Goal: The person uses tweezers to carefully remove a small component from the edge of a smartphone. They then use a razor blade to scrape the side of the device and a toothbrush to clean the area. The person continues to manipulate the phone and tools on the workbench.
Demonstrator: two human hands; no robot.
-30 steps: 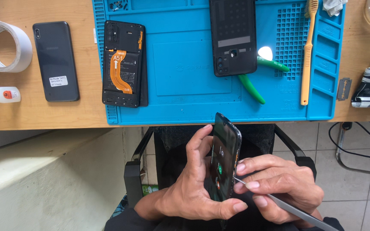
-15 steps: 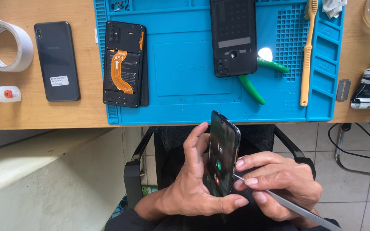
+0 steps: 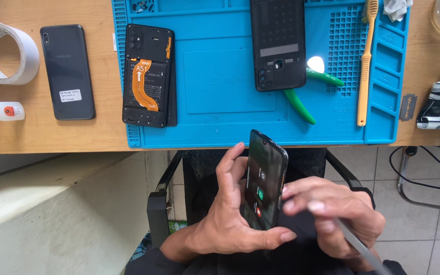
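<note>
- A dark phone [image 3: 263, 183] is held in the left hand [image 3: 225, 224], below the counter [image 3: 47, 135] edge and over the lap, well apart from everything on the mat. The grip is closed round it: thumb along the bottom edge, fingers curled up the left side.
- Compared with a second ago, the phone has been turned to face the camera more. Before, mostly the thin edge was seen; now the lit screen is shown, with a few small round icons (green, red, white) down the middle.
- The screen being lit suggests the phone is powered and being checked rather than pried at, though that's only a guess from the glow.
- The right hand [image 3: 332, 214] is closed on a thin grey metal tool [image 3: 357, 244], pinched between thumb and fingers, with the handle running off the lower right. Its tip is lost behind the fingers near the phone's right edge; whether it touches the phone can't be told.
- The right hand has barely shifted across the frames.
- Up on the blue mat [image 3: 220, 76], nothing has moved: an opened phone with an orange flex cable [image 3: 147, 76], a black back cover [image 3: 278, 45], green-handled pliers [image 3: 306, 94] and a yellow toothbrush [image 3: 366, 61].
- Off the mat to the left, a tape roll [image 3: 3, 53], another dark phone [image 3: 67, 71] and a small white bottle [image 3: 1, 111] are left lying on the wood.
</note>
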